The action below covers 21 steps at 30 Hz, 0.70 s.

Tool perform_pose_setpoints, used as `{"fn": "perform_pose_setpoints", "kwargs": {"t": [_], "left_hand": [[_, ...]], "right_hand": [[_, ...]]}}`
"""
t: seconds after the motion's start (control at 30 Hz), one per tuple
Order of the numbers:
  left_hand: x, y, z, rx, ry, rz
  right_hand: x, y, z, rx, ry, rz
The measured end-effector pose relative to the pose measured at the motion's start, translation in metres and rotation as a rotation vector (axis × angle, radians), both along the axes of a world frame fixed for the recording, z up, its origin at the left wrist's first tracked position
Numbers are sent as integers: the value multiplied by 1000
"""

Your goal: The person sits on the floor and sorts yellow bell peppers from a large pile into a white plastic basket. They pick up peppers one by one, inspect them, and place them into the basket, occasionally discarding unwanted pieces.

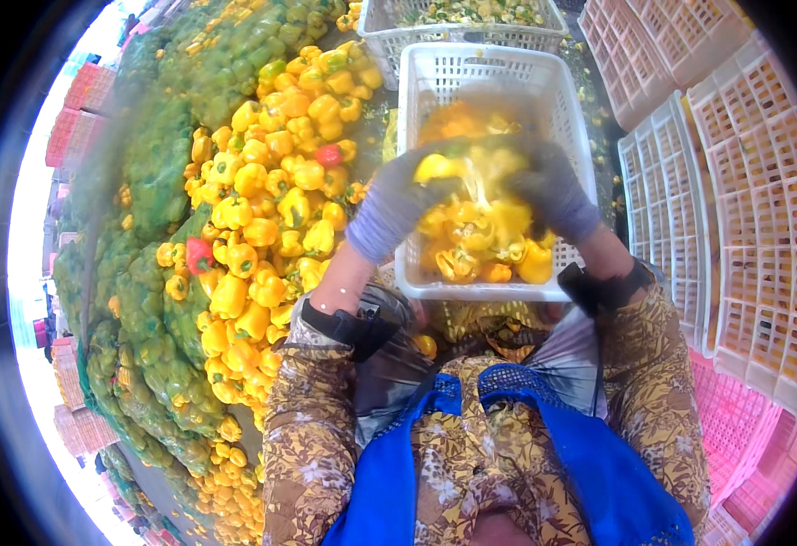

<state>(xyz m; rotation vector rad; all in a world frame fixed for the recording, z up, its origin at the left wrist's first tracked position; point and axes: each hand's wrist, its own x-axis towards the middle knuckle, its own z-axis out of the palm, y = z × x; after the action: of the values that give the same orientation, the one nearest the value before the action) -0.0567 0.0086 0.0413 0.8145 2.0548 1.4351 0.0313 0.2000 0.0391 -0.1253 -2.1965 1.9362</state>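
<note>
Head view: the work in hand looks like breaking open a pepper over a crate, and the next move seems to call for parting flesh from core and letting the piece drop.

Largest is the bank of green mesh sacks (157,136) stuffed with rounded produce, filling the left of the frame. Beside it, left of centre, spreads a heap of loose, glossy yellow bell peppers (257,232), with a few red ones (200,256) among them. White slatted plastic crates (758,205) stand along the right edge, yellow-orange showing through some slats; bright pink plastic crates (726,423) sit at lower right.

Above centre, an open white plastic crate (489,290) holds broken yellow pepper pieces (458,264); another pale crate (386,44), at the top edge, contains small whitish-green scraps (471,13).

Over the central crate, the left hand (403,187), in a greyish-purple glove, is curled against a torn yellow pepper with a pale inside (478,182). The right hand (553,187), similarly gloved, is at its other side; blur hides whether those fingers pinch it.
</note>
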Motion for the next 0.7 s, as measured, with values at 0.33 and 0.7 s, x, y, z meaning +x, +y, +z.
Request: {"fn": "perform_pose_setpoints", "kwargs": {"t": [0.33,0.7], "left_hand": [[2,14,-13,550,-635,315],[-19,4,-15,-12,168,155]], "right_hand": [[9,-8,8,435,728,-210],[6,16,14,725,204,104]]}}
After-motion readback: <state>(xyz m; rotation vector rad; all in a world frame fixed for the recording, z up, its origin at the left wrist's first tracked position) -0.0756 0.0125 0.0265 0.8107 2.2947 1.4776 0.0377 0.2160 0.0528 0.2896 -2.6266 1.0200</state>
